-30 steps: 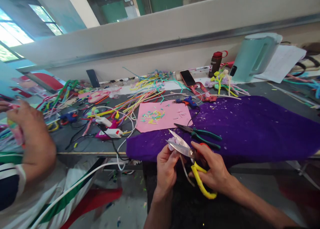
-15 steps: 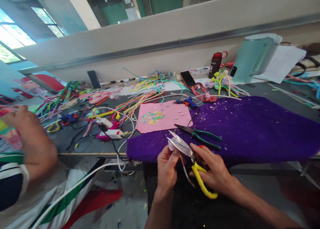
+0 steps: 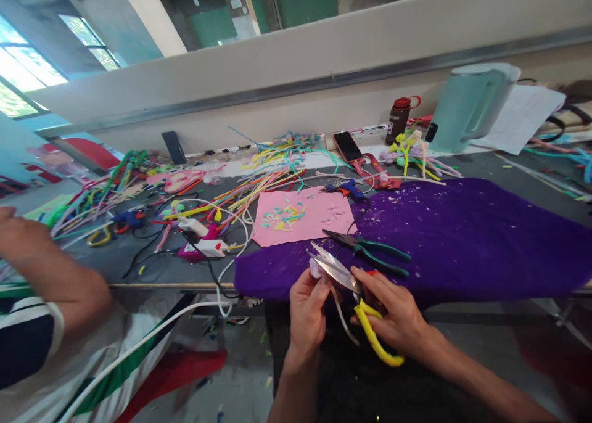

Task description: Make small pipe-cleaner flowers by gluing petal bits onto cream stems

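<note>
Closed in the fingers of my left hand (image 3: 307, 315) is a small pale lilac fuzzy piece (image 3: 316, 269), which looks like pipe cleaner. A thin pale stem (image 3: 341, 317) hangs down beside that hand. My right hand (image 3: 395, 309) grips scissors (image 3: 340, 274) with yellow-wrapped handles. Their blades are slightly apart and lie right at the fuzzy piece; whether they touch it I cannot tell. Just beyond the scissors, green-handled pliers (image 3: 382, 256) rest on a purple cloth (image 3: 472, 238). Pink paper (image 3: 319, 225) carries many short cut bits.
Blue glue guns (image 3: 349, 188), loose pipe cleaners (image 3: 252, 192) and a white power strip (image 3: 210, 247) with cables lie on the left and middle. A phone (image 3: 348, 147), a bottle (image 3: 398, 121) and a teal kettle (image 3: 472, 111) stand behind. A co-worker's arm (image 3: 60, 269) is at far left.
The scissor blades have come slightly closer together at the fuzzy piece; my hands have barely moved. At far left, the co-worker's hand has shifted left, partly out of view.
</note>
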Tool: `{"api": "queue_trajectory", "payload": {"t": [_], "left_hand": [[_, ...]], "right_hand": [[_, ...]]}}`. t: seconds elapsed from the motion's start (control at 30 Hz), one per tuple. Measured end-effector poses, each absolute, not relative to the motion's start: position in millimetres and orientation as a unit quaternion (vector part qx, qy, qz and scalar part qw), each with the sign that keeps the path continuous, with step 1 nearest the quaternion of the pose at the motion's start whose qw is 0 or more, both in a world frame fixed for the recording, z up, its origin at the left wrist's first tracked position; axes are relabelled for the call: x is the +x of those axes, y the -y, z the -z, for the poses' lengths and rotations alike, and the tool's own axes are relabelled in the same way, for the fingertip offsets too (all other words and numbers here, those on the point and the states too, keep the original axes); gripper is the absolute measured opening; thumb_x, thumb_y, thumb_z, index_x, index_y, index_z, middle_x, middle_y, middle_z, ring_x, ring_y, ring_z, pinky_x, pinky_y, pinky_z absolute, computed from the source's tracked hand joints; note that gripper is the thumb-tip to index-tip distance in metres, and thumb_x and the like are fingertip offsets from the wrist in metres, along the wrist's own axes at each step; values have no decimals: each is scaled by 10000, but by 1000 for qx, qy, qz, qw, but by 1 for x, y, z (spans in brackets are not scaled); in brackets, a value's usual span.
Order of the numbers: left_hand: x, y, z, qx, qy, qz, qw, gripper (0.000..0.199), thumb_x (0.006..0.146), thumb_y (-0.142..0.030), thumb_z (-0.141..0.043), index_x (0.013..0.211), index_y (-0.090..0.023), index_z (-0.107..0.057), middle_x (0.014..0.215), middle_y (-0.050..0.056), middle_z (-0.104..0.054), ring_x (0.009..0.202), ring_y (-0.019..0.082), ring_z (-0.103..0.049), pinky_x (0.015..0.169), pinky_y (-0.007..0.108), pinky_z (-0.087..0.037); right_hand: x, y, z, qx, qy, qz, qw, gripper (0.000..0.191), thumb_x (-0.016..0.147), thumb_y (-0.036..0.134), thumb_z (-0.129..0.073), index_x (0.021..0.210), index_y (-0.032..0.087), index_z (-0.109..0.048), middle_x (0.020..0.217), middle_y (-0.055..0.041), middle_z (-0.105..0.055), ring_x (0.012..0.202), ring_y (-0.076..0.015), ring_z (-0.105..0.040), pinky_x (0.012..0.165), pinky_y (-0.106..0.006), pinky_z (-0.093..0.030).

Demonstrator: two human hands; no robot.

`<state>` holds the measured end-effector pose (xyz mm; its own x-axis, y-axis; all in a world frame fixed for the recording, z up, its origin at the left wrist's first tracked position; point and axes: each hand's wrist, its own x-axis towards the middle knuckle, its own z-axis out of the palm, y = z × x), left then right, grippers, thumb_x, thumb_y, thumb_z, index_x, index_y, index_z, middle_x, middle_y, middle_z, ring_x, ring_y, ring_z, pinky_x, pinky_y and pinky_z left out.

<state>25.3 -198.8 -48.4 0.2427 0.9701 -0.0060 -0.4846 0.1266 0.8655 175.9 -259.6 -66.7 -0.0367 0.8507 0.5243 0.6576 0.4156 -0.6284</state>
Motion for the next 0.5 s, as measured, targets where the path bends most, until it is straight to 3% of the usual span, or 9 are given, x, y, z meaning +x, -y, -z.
{"api": "queue_trajectory", "payload": {"t": [0.5], "left_hand": [[23, 197, 45, 374, -321, -533, 688, 95, 729, -231, -665, 796, -164, -655, 635, -20, -639, 514, 64, -533, 505, 161, -419]], "right_hand": [[177, 260, 70, -526, 713, -93, 455, 584, 763, 260, -622, 1309, 195, -424, 856, -58, -622, 718, -162, -596, 599, -239, -500]]}}
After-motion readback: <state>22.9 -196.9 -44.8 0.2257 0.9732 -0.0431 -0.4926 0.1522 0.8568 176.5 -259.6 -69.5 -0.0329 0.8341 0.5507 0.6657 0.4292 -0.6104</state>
